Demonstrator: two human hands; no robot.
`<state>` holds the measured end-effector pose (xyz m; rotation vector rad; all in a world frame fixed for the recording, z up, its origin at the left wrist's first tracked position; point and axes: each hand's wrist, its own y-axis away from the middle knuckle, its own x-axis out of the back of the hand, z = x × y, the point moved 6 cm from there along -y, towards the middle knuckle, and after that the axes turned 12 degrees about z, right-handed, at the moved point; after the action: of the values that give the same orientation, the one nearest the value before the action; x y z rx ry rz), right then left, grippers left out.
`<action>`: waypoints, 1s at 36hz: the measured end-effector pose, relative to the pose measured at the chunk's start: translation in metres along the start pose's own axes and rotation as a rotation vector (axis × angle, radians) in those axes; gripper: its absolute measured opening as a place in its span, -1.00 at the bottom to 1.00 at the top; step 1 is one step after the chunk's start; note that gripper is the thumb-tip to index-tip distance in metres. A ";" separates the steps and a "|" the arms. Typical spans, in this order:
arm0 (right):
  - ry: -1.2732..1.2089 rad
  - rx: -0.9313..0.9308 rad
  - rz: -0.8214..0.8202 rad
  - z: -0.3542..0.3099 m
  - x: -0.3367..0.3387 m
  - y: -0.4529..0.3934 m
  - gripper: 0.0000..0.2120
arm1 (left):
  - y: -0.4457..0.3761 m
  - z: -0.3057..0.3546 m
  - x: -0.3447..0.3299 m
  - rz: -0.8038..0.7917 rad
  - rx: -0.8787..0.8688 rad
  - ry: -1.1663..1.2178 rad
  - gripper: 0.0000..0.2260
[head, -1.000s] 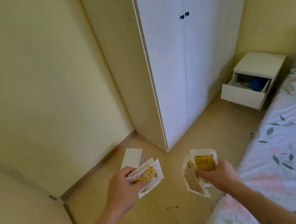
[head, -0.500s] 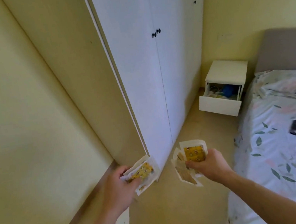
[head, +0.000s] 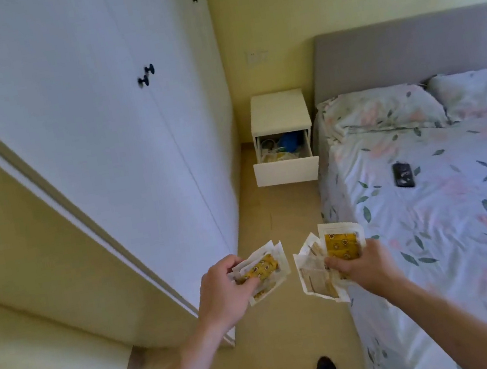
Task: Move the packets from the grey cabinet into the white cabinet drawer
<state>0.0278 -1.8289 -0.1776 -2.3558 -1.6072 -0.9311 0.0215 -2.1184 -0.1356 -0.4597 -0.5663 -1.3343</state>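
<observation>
Packets fill both hands above the floor between the tall white wardrobe (head: 95,144) and the bed (head: 451,215). The left hand (head: 225,286) grips a small fan of packets (head: 263,269), thumb pressed across a yellow-printed one on top. The right hand (head: 358,263) pinches a second bunch of packets (head: 330,255), one yellow packet upright at the front and paler ones hanging below. Ahead, against the far wall beside the bed's head, the white cabinet (head: 278,110) has its drawer (head: 287,171) pulled out, with mixed items inside. A dark phone (head: 403,175) lies on the flowered bedsheet.
</observation>
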 end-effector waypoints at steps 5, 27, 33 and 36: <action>-0.009 -0.091 0.098 0.001 0.005 -0.062 -0.80 | -0.085 0.020 -0.046 -0.117 -0.064 -0.005 -0.88; 0.024 -0.180 0.089 -0.128 -0.045 -0.441 -0.81 | -0.461 0.061 -0.151 -0.071 0.084 0.010 -0.86; -0.016 -0.268 0.126 -0.145 -0.074 -0.522 -0.84 | -0.563 0.060 -0.188 -0.097 0.114 0.010 -0.87; -0.040 -0.343 0.146 -0.140 -0.087 -0.556 -0.82 | -0.603 0.064 -0.211 -0.129 0.138 0.026 -0.89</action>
<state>-0.5400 -1.7268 -0.2365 -2.6873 -1.3545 -1.2170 -0.6077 -2.0262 -0.2228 -0.2960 -0.6710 -1.4115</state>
